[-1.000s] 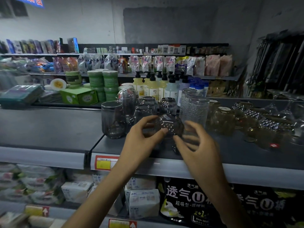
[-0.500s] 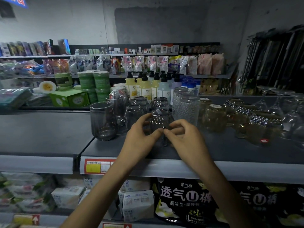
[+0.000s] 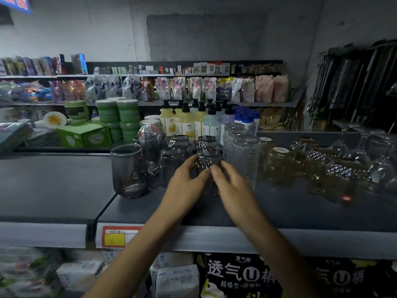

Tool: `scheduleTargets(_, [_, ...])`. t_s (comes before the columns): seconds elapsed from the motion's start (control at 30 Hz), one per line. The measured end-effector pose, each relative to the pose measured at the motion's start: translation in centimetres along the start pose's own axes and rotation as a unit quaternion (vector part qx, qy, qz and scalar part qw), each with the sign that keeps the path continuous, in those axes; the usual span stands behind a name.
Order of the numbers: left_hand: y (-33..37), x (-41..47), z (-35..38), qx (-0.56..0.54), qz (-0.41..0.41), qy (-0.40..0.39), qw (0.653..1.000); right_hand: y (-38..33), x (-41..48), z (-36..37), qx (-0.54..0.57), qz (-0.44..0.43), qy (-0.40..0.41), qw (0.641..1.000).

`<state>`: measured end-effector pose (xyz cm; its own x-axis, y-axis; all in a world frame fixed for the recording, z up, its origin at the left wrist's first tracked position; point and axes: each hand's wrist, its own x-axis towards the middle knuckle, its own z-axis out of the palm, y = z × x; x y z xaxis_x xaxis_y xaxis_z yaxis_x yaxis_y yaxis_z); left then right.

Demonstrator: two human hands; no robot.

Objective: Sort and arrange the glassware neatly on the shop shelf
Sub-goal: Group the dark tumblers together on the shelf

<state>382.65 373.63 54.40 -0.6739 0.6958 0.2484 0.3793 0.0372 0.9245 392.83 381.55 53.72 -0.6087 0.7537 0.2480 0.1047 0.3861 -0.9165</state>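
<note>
Head view: the shelf (image 3: 290,211) shows bare dark board from the glass row out to its grey front lip, with more room left of the tumbler (image 3: 129,171). The left hand (image 3: 184,183) and right hand (image 3: 234,190) cup the dimpled glass (image 3: 207,160) from either side, fingers curled round it, thumb tips close together in front. It stands mid-row, with tall glasses (image 3: 242,155) just beside it on the right and dark glasses (image 3: 171,162) close on the left.

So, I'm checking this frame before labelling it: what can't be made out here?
Head view only.
- Base of the studded glass: hidden by the left hand and right hand gripping it.
- Print on the price tag: too blurred to read.
- The wine glasses: dim, blurred, partly cut off by the right edge.
- Words on the red sticker: too small.
</note>
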Motion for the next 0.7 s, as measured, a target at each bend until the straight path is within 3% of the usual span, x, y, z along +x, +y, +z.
scheduleTargets(0.27, [-2.2, 0.3, 0.3, 0.007, -0.003, 0.043, 0.999, 1.1, 0.6, 1.3, 0.002, 0.011, 0.049, 0.999])
scheduleTargets(0.7, [-3.0, 0.7, 0.1, 0.004, 0.017, 0.049, 0.999, 1.7, 0.4, 1.7, 0.001, 0.014, 0.052, 0.999])
